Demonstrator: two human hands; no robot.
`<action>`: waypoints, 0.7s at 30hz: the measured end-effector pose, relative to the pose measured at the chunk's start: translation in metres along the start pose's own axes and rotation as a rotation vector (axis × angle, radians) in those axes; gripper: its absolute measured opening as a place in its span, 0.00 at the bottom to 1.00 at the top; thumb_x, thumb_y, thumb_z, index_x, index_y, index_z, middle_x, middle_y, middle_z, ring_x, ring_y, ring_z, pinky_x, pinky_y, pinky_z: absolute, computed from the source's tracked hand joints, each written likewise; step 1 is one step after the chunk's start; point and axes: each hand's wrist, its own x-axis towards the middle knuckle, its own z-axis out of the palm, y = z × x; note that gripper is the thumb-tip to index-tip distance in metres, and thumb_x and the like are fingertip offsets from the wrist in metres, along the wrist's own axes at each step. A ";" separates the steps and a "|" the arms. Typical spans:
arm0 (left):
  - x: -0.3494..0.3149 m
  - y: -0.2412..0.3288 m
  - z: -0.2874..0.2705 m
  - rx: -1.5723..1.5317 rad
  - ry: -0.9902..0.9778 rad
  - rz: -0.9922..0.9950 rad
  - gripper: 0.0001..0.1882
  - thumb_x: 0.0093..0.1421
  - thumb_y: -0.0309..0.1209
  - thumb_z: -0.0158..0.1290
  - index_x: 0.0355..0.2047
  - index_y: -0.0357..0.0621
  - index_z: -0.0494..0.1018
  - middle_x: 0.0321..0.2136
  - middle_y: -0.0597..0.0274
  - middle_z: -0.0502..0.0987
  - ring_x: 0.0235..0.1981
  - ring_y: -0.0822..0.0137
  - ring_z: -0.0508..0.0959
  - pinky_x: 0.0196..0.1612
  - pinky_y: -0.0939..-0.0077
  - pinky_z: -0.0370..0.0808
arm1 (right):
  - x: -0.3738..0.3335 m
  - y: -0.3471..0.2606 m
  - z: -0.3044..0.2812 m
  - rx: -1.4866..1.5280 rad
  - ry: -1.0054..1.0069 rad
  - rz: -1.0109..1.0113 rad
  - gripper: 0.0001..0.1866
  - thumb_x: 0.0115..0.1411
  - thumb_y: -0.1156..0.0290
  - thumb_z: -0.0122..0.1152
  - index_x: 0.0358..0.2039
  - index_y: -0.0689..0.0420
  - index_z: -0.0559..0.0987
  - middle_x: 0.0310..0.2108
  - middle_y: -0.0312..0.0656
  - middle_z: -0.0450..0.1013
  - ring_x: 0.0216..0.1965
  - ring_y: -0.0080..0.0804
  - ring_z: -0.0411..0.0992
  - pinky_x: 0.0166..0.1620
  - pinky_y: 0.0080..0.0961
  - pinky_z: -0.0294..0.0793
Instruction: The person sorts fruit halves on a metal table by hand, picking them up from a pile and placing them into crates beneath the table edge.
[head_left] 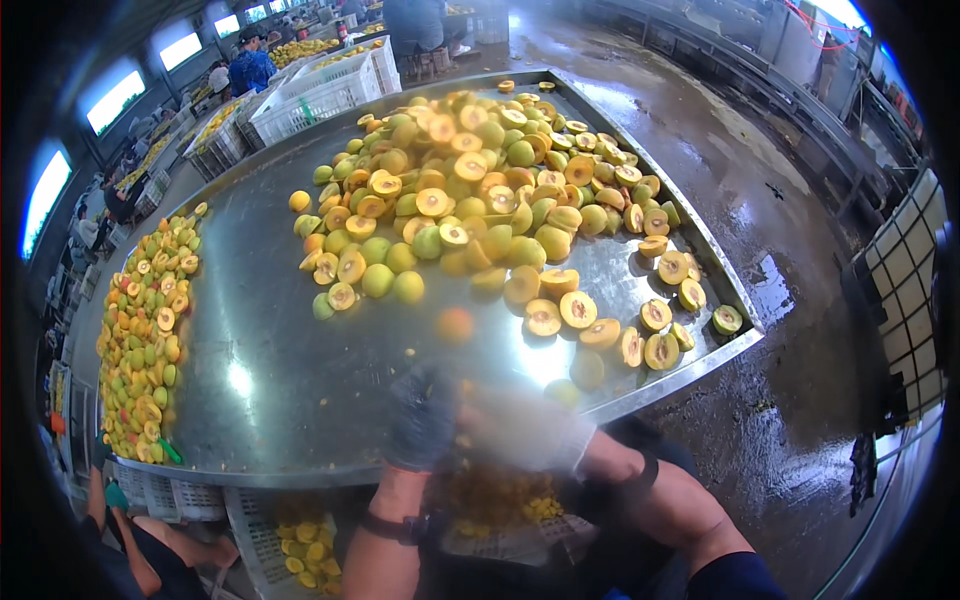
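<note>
Stone fruit point(433, 202), much of it halved, on a metal table point(270, 340).
The person's dark-gloved left hand point(420, 418) and pale-gloved right hand point(530, 430) are close together at the near edge; through the blur, one cannot tell whether their fingers are open, closed or gripping. The main heap spreads from the far middle rightward, another pile point(150, 330) along the left.
</note>
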 end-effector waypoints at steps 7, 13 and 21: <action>0.001 -0.005 0.002 -0.012 -0.034 -0.034 0.31 0.36 0.36 0.71 0.44 0.46 0.77 0.36 0.58 0.80 0.34 0.53 0.80 0.39 0.60 0.77 | -0.003 0.001 -0.006 0.054 -0.010 0.000 0.19 0.69 0.57 0.50 0.39 0.61 0.78 0.29 0.56 0.77 0.34 0.57 0.77 0.38 0.48 0.74; -0.001 0.005 0.010 -0.018 0.039 -0.085 0.33 0.35 0.37 0.71 0.45 0.47 0.76 0.39 0.57 0.79 0.40 0.53 0.79 0.42 0.59 0.76 | -0.004 -0.029 -0.025 0.028 -0.081 0.099 0.14 0.65 0.63 0.53 0.40 0.60 0.78 0.34 0.58 0.77 0.40 0.59 0.76 0.45 0.50 0.73; -0.002 -0.011 0.013 0.327 -0.061 0.131 0.27 0.43 0.37 0.70 0.44 0.47 0.76 0.41 0.61 0.79 0.37 0.58 0.80 0.38 0.64 0.78 | -0.009 -0.003 -0.031 0.005 -0.149 0.134 0.13 0.65 0.63 0.53 0.40 0.60 0.78 0.35 0.58 0.77 0.41 0.59 0.76 0.44 0.47 0.74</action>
